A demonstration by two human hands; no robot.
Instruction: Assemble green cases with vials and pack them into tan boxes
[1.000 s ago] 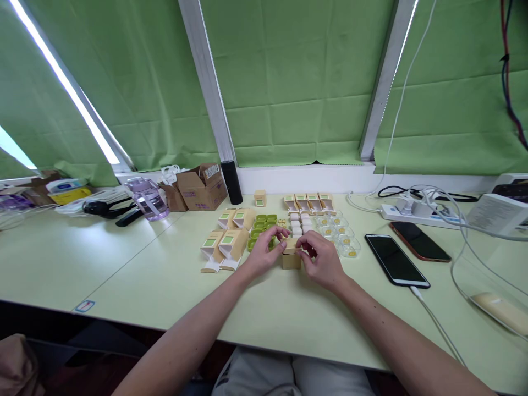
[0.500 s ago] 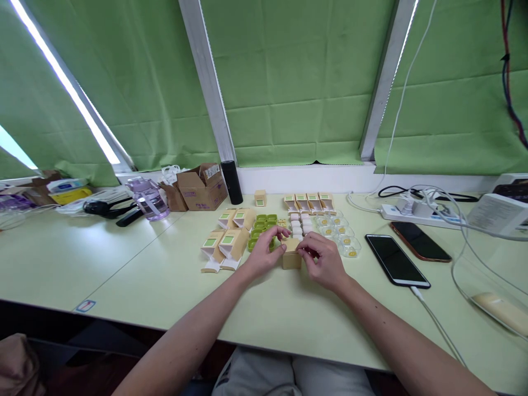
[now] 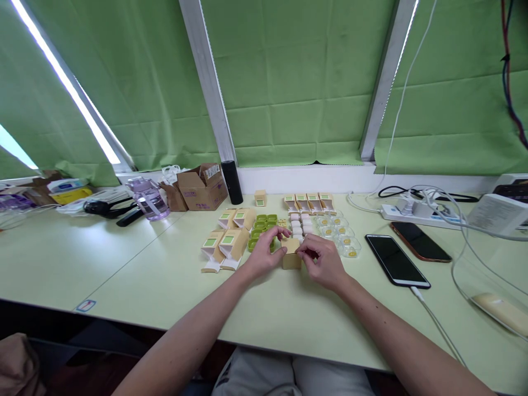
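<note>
A small tan box [image 3: 291, 260] stands on the table between my hands, its top looking closed. My left hand [image 3: 267, 252] is at its left side, thumb against the top edge and fingers curved behind it. My right hand [image 3: 322, 258] pinches the box's right upper edge with thumb and fingertips. Just behind are green square containers [image 3: 260, 225], white round pieces [image 3: 296, 224] and clear cups with yellow centres [image 3: 338, 231]. Open tan boxes with green labels [image 3: 233, 242] stand to the left. More open boxes [image 3: 309, 202] line up at the back.
One small box [image 3: 260, 197] stands alone at the back, near a black cylinder [image 3: 231, 182] and a cardboard box [image 3: 202, 190]. A purple bottle [image 3: 148, 198] is farther left. Two phones [image 3: 397, 260], a power strip [image 3: 421, 215], cables and a mouse [image 3: 502, 312] lie at right.
Both hands have stayed at the small box with only slight finger movement. The box has shifted or turned very slightly.
</note>
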